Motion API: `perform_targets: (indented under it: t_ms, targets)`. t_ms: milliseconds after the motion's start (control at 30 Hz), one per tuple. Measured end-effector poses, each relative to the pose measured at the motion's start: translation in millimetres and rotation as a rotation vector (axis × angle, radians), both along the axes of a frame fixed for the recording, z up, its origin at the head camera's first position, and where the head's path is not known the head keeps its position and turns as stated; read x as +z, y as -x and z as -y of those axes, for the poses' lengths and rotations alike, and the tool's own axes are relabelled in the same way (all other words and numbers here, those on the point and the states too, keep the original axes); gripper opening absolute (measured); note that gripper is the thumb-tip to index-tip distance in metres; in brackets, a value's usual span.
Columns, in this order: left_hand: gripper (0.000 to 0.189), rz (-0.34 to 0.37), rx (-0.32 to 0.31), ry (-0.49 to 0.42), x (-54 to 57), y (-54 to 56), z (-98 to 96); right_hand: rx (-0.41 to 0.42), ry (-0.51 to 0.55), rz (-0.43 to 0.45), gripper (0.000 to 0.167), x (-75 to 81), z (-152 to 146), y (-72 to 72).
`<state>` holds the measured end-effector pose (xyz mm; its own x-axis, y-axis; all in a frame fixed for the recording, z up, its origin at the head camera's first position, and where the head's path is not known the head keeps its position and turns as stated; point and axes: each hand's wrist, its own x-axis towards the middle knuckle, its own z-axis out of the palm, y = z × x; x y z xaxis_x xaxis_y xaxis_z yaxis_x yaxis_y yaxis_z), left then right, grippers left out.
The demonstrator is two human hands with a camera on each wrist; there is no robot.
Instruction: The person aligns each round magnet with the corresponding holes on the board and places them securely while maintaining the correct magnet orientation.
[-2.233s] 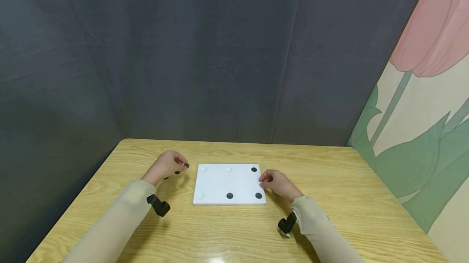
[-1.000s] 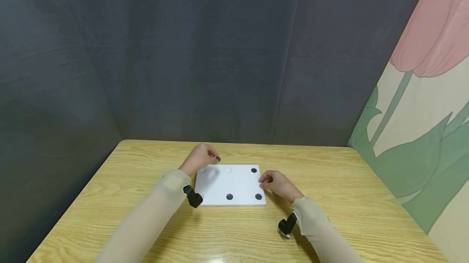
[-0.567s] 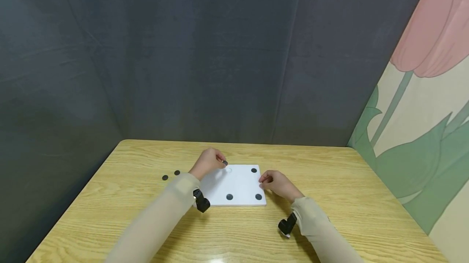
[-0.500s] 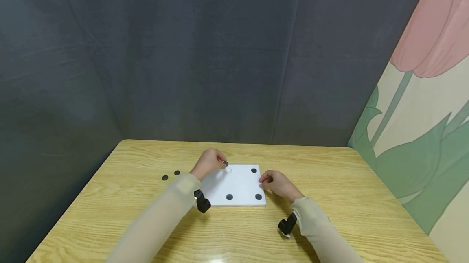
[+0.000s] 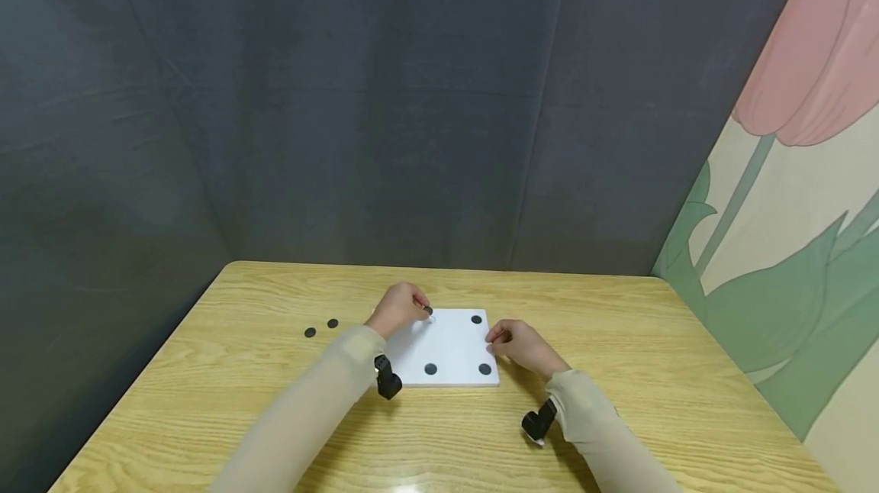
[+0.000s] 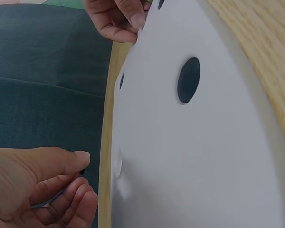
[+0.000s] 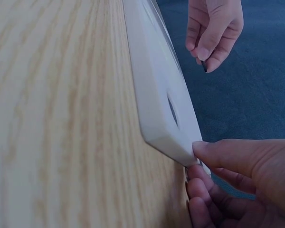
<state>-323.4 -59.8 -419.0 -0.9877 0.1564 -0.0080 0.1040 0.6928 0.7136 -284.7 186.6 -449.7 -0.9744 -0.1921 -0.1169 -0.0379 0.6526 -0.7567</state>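
A white rectangular board lies on the table, with black discs sitting in its far right, near middle and near right recesses. Between thumb and fingertips my left hand pinches another black disc, held just over the far middle recess. In the right wrist view that disc is tilted on edge, apart from the board. My right hand grips the board's right edge, thumb on top and fingers at the side. The left forearm and hand hide the board's left part.
Two loose black discs lie on the wooden table left of the board. A dark curtain hangs behind and to the left. At right stands a wall painted with tulips.
My left hand has carried the black disc from the table's left side, over the far edge, to the far middle recess, lowering it slightly at the end. The right hand has stayed put.
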Motion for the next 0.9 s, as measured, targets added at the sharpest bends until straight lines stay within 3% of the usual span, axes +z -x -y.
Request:
perform_targets:
  t_ms: [267,900]
  targets:
    - [0.010,-0.019,-0.026,0.004,-2.9,2.3,-4.0,-0.011,-0.001,0.004,0.007,0.5,1,0.9]
    - [0.007,0.010,0.021,0.034,-15.3,6.7,-6.6,-0.017,0.004,0.011,0.007,-0.9,2,1.8]
